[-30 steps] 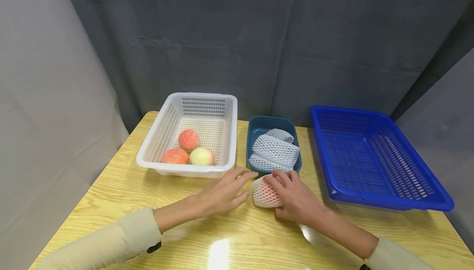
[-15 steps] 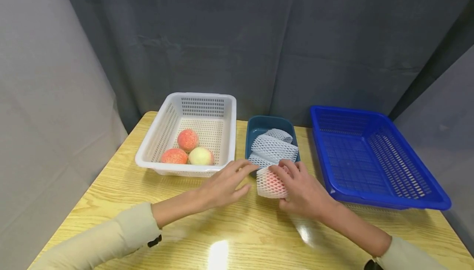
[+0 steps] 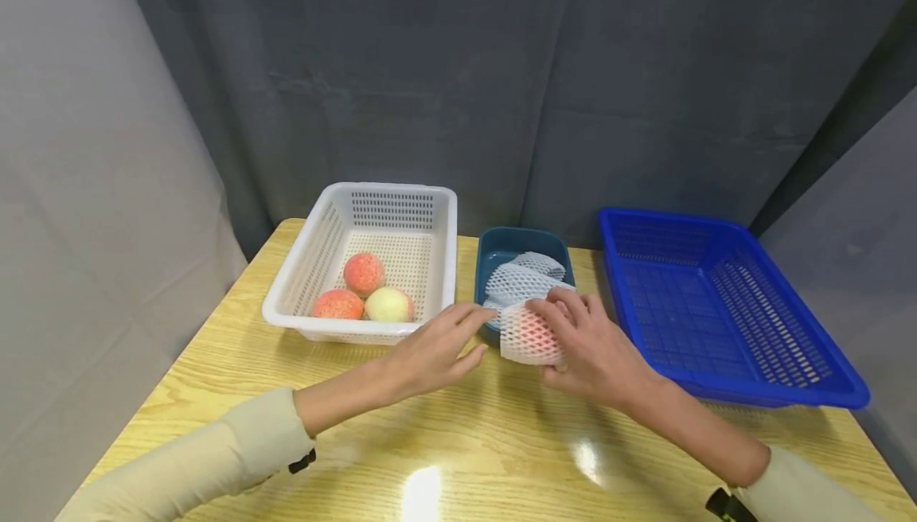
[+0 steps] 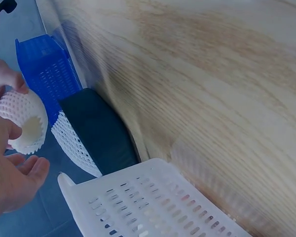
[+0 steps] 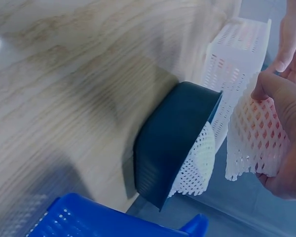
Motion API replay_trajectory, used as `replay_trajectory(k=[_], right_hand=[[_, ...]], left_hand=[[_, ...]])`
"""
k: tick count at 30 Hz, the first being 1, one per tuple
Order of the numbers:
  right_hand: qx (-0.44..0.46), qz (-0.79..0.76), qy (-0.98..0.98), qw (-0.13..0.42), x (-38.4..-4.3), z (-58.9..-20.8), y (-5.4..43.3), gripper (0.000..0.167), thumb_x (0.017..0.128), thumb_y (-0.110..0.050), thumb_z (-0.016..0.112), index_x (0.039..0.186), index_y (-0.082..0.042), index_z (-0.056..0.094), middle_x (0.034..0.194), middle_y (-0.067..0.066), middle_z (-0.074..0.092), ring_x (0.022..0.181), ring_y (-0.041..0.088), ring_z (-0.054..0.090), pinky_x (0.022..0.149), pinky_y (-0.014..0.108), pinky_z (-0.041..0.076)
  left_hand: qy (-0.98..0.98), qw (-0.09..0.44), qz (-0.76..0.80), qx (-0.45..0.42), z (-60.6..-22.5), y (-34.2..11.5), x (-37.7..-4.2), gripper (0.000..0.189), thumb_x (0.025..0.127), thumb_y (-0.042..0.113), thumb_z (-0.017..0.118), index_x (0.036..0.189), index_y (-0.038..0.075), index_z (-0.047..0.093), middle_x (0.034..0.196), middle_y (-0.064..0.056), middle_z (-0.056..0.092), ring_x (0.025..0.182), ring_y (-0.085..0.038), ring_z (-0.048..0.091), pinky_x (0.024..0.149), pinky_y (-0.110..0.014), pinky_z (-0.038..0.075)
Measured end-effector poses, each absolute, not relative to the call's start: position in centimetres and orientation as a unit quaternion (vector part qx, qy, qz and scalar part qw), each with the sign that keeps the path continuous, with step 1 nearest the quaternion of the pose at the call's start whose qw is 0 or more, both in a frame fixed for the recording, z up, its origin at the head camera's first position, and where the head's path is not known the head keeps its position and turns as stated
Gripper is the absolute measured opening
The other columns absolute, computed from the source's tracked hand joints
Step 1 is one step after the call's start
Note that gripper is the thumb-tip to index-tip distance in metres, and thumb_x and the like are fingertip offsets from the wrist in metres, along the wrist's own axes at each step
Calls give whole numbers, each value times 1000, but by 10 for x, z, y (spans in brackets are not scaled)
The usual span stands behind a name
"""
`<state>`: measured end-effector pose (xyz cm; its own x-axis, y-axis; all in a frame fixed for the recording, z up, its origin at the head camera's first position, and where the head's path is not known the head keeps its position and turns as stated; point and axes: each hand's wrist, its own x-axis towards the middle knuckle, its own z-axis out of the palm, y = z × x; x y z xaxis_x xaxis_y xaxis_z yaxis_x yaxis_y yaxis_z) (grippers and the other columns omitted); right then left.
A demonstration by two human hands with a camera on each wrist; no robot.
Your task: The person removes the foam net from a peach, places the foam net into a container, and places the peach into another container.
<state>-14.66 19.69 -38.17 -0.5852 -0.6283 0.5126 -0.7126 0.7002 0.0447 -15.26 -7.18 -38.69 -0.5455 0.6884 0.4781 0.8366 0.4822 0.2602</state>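
Note:
My right hand (image 3: 598,351) grips a peach (image 3: 539,337) wrapped in a white foam net sleeve (image 3: 517,339), held up off the table just before the small teal bin (image 3: 489,247). In the right wrist view the thumb and fingers curl round the netted peach (image 5: 259,129). To the left of it my left hand (image 3: 437,351) hovers with loosely spread fingers, its fingertips close to the sleeve's edge. The left wrist view looks into the sleeve's open end, where pale peach skin (image 4: 32,131) shows. More foam net sleeves (image 3: 526,282) lie flat inside the teal bin.
A white slotted basket (image 3: 449,255) at the left holds a red peach (image 3: 364,274), another red peach (image 3: 337,305) and a pale yellow peach (image 3: 389,305). At the right stands a blue slotted basket (image 3: 752,395). Dark curtains (image 3: 458,68) hang behind the wooden table (image 3: 344,466).
The right hand has lifted the netted peach up and a little to the right, toward the teal bin's front. The left hand has risen slightly alongside it.

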Motion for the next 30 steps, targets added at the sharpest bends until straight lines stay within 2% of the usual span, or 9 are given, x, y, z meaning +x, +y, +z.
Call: replay_trajectory(k=[11, 30], right_hand=[[387, 94, -877, 270, -144, -373, 193, 79, 57, -23, 80, 130, -9, 53, 122, 15, 50, 89, 36, 48, 65, 40, 49], [387, 111, -876, 266, -141, -372, 188, 86, 55, -24, 81, 134, -10, 49, 125, 17, 49, 93, 35, 46, 64, 39, 48]], left_hand=[[-812, 214, -264, -474, -385, -62, -153, 33, 91, -2, 68, 123, -4, 62, 119, -15, 62, 109, -24, 61, 96, -24, 49], [-804, 188, -307, -472, -386, -48, -155, 50, 85, 5, 76, 129, -1, 52, 127, -14, 53, 113, -21, 56, 98, -20, 45]])
